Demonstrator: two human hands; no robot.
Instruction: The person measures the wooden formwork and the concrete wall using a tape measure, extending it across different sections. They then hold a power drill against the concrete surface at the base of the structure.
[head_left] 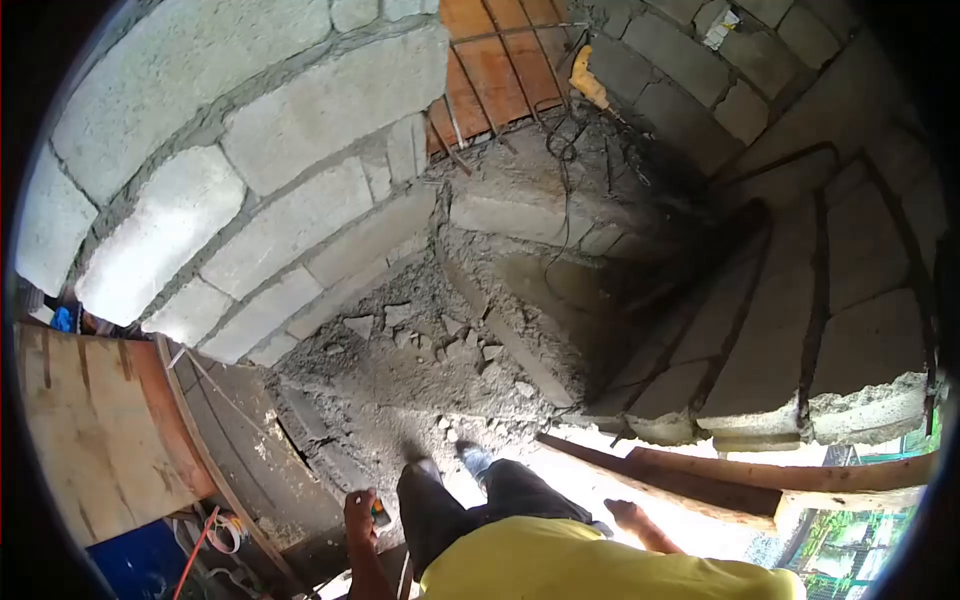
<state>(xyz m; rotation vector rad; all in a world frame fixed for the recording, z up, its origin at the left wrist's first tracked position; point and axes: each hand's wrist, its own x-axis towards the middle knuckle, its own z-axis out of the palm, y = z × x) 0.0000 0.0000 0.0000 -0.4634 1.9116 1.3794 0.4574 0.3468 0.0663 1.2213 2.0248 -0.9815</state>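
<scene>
Head view: the grey block wall (300, 100) on the left stands with its joints mortared, while the blockwork (810, 330) on the right has dark open grooves and a ragged edge; bare steel rods (476, 92) look unfinished too. The left hand (358, 512) is closed round a small dark-and-orange object (380, 513), beside the left leg. The right hand (627, 515) hangs apart, half-curled; I cannot tell if it grips anything. Broken grey rubble (430, 338) obstructs the floor ahead, with a yellow tool (588, 76) beyond and 2 wooden beams (690, 480) right.
</scene>
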